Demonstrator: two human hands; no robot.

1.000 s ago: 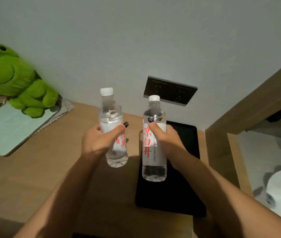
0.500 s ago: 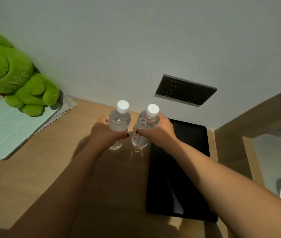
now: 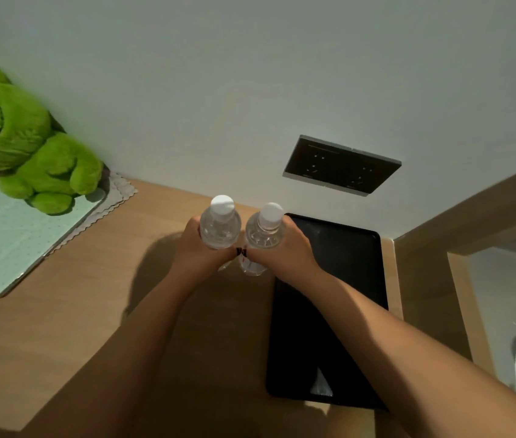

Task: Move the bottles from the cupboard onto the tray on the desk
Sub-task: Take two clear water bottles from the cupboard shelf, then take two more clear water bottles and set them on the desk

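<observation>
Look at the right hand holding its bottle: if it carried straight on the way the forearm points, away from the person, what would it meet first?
The right hand, gripping the right bottle, reaches up-left toward the back of the desk. Beyond it only bare desk edge shows, so it would probably meet the wall first, though depth is unclear.

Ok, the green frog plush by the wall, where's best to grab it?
Grip the frog round its soft body, coming from the front right, the open desk side. The wall sits close behind it, and its rounded, squashy middle gives a hand the most to close on.
</observation>
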